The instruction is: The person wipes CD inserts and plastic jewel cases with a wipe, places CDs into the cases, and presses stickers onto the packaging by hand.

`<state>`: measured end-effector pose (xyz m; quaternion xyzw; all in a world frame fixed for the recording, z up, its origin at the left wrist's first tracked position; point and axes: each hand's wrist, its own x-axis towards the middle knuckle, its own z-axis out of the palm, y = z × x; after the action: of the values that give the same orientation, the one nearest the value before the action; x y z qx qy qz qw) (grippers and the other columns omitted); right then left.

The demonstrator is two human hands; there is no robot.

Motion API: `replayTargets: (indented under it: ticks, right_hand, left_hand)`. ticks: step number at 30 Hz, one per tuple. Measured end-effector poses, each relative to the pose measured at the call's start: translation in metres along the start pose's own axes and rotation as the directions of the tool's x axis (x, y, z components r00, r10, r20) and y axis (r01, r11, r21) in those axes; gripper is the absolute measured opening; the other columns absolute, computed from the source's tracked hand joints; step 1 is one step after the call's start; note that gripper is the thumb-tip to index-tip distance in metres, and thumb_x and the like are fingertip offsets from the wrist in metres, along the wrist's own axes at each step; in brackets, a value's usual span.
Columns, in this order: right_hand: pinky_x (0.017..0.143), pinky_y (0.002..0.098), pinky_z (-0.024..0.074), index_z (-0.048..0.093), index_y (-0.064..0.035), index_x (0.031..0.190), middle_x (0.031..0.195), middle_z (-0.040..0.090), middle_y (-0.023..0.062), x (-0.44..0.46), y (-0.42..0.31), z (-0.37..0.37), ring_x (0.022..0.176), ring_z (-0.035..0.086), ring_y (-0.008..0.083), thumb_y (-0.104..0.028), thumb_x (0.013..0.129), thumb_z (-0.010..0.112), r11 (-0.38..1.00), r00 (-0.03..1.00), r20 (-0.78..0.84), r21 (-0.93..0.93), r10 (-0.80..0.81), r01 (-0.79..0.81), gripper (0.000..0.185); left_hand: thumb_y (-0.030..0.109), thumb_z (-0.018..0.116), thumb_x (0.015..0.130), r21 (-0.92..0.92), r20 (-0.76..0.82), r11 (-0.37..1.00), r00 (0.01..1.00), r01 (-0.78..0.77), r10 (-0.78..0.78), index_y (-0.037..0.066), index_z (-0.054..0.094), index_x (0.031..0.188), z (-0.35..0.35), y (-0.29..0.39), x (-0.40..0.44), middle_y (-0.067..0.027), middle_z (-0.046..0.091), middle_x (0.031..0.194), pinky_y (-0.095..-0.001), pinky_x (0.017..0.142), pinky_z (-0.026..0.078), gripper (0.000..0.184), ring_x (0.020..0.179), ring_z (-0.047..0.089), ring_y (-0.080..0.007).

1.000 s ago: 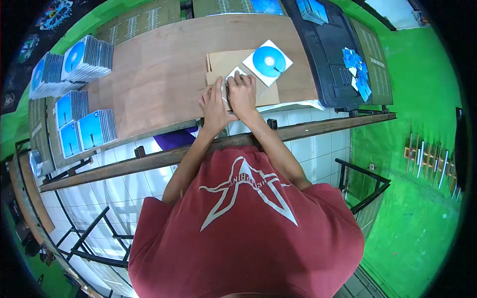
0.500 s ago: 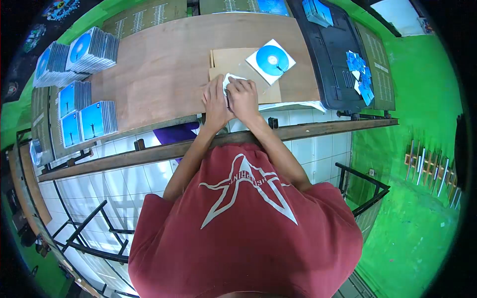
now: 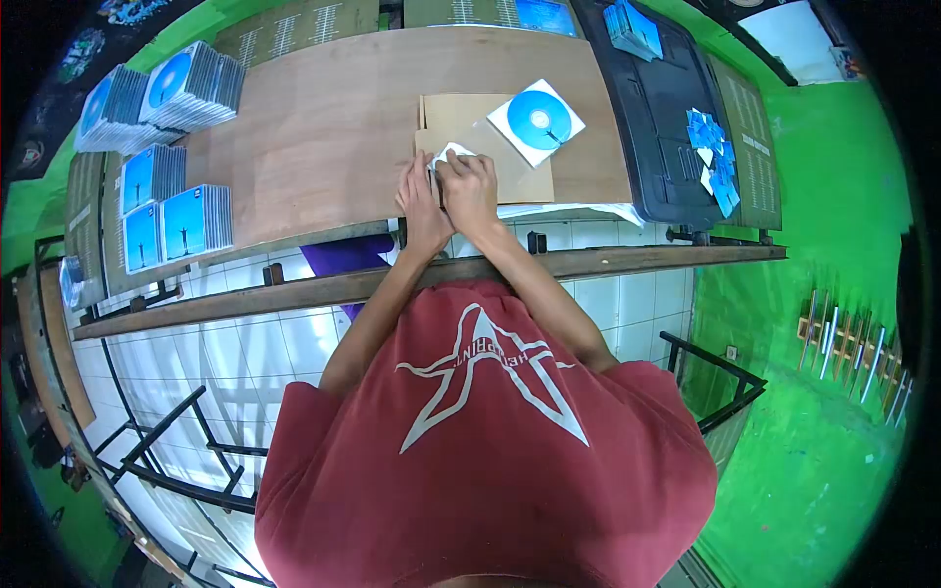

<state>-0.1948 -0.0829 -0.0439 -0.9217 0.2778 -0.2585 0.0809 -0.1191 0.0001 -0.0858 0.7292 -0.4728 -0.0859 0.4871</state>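
Observation:
My left hand [image 3: 422, 211] and my right hand [image 3: 469, 194] are side by side at the near edge of a piece of cardboard [image 3: 537, 184]. Between and under the fingers is a small white piece [image 3: 453, 153], mostly hidden, which both hands hold. The right fingers are curled over it and the left fingers press along its left side. Just right of the hands, a white square case with a blue disc [image 3: 540, 120] lies tilted on the cardboard.
Stacks of blue-and-white disc cases [image 3: 183, 93] and blue-covered cases [image 3: 196, 221] stand at the wooden table's [image 3: 323, 127] left end. A black case lid [image 3: 659, 137] at the right bears blue scraps [image 3: 713, 157] and more blue cases [image 3: 632, 29]. A wooden rail [image 3: 627, 260] runs along the front.
My right hand has shifted slightly left, its fingers curled over the white piece. The left hand stays beside it. The view has moved a little.

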Motion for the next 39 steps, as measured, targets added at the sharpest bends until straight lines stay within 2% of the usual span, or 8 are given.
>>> replayTargets:
  ticks: [3,11,16,19,23,30,36,39]
  right_hand:
    - [0.095,0.0450,0.0455,0.074,-0.0025,0.101,0.116,0.074,0.0190,0.003,-0.010,0.002,0.100,0.070,0.0297,-0.012,0.082,0.065,0.999,1.000,-0.021,-0.049,0.013,-0.014,0.023]
    - [0.089,0.0425,0.0482,0.075,-0.0038,0.098,0.109,0.076,0.0185,0.001,-0.018,0.000,0.094,0.072,0.0299,-0.011,0.083,0.066,0.998,0.999,-0.043,-0.057,-0.032,0.029,0.018]
    - [0.095,0.0429,0.0477,0.074,0.0001,0.098,0.109,0.075,0.0185,-0.005,-0.006,-0.005,0.102,0.070,0.0319,-0.007,0.079,0.067,0.971,0.996,0.085,0.237,-0.003,-0.018,0.021]
    - [0.094,0.0454,0.0497,0.073,0.0022,0.099,0.109,0.075,0.0190,-0.004,0.002,-0.003,0.103,0.070,0.0345,-0.004,0.080,0.066,0.944,0.987,-0.133,0.305,-0.087,0.124,0.021]
    - [0.095,0.0486,0.0508,0.073,0.0033,0.102,0.108,0.075,0.0194,-0.003,0.001,-0.001,0.103,0.069,0.0362,-0.002,0.080,0.065,0.950,0.986,-0.130,0.280,-0.104,0.137,0.025]
    - [0.091,0.0433,0.0567,0.074,0.0024,0.103,0.107,0.075,0.0177,-0.015,0.035,-0.034,0.105,0.071,0.0356,0.007,0.077,0.065,0.859,0.973,0.139,0.504,-0.186,0.092,0.028]
    - [0.090,0.0426,0.0579,0.074,0.0040,0.103,0.108,0.075,0.0159,-0.038,0.052,-0.059,0.107,0.070,0.0352,0.012,0.076,0.067,0.837,0.949,0.259,0.547,-0.181,0.011,0.028]
    - [0.092,0.0432,0.0573,0.072,0.0035,0.105,0.114,0.074,0.0157,-0.038,0.055,-0.060,0.111,0.069,0.0355,0.011,0.072,0.066,0.859,0.940,0.232,0.501,-0.252,0.106,0.034]
  left_hand:
    - [0.023,0.074,0.085,0.019,0.014,1.000,1.000,0.013,-0.013,-0.003,0.022,0.159,-0.006,0.009,-0.001,-0.0191,0.041,0.157,-0.0541,0.117,0.022,0.094,0.146,0.031,-0.0391]
    - [0.026,0.071,0.087,-0.062,0.007,0.998,1.000,0.030,-0.030,-0.002,0.016,0.161,-0.004,0.002,-0.002,-0.0172,0.042,0.157,-0.0547,0.117,0.020,0.096,0.146,0.031,-0.0404]
    - [0.027,0.074,0.084,-0.039,-0.007,0.999,1.000,0.017,-0.017,-0.001,0.012,0.162,-0.005,0.004,-0.003,-0.0169,0.044,0.155,-0.0553,0.117,0.020,0.103,0.143,0.033,-0.0424]
    - [0.028,0.077,0.081,-0.023,-0.007,0.999,1.000,0.029,-0.029,-0.001,0.012,0.162,-0.003,0.005,-0.001,-0.0189,0.043,0.155,-0.0562,0.117,0.021,0.108,0.143,0.033,-0.0429]
    - [0.031,0.084,0.074,-0.015,0.001,0.999,0.999,0.039,-0.039,-0.002,0.012,0.161,-0.001,0.000,-0.003,-0.0179,0.043,0.155,-0.0569,0.116,0.022,0.117,0.143,0.032,-0.0420]
    - [0.046,0.097,0.048,0.019,-0.009,1.000,1.000,-0.018,0.018,-0.001,0.015,0.161,-0.006,0.005,-0.002,-0.0145,0.045,0.153,-0.0555,0.114,0.025,0.147,0.143,0.033,-0.0385]
    - [0.043,0.099,0.043,0.073,0.024,0.997,1.000,-0.014,0.012,-0.001,0.021,0.160,-0.010,0.007,-0.002,-0.0120,0.048,0.151,-0.0546,0.113,0.026,0.147,0.143,0.035,-0.0362]
    - [0.045,0.099,0.043,0.097,-0.011,0.995,1.000,-0.024,0.025,-0.001,0.024,0.159,-0.009,0.013,-0.001,-0.0117,0.048,0.151,-0.0540,0.112,0.028,0.145,0.143,0.036,-0.0357]
